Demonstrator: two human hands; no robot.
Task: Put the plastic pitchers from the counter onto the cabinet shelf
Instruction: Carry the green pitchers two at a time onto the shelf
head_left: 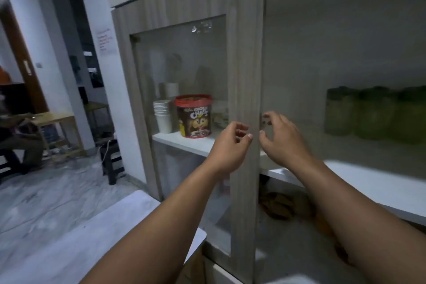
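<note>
Three green plastic pitchers [373,114] stand side by side on the white cabinet shelf [373,182] at the right, blurred. My left hand [230,145] is in front of the grey wood-grain frame of the glass cabinet door [245,76], fingers curled and apart, holding nothing. My right hand [281,138] is just right of that door's edge, over the shelf, fingers spread and empty. Both hands are close to the door's edge; whether they touch it I cannot tell.
Behind the glass stand a red-lidded Choco Chips tub [194,116] and a stack of white paper cups [163,116]. A white counter [115,233] lies below left. Brown items lie on the lower shelf [283,205]. A seated person [16,136] and a wooden table [57,120] are at far left.
</note>
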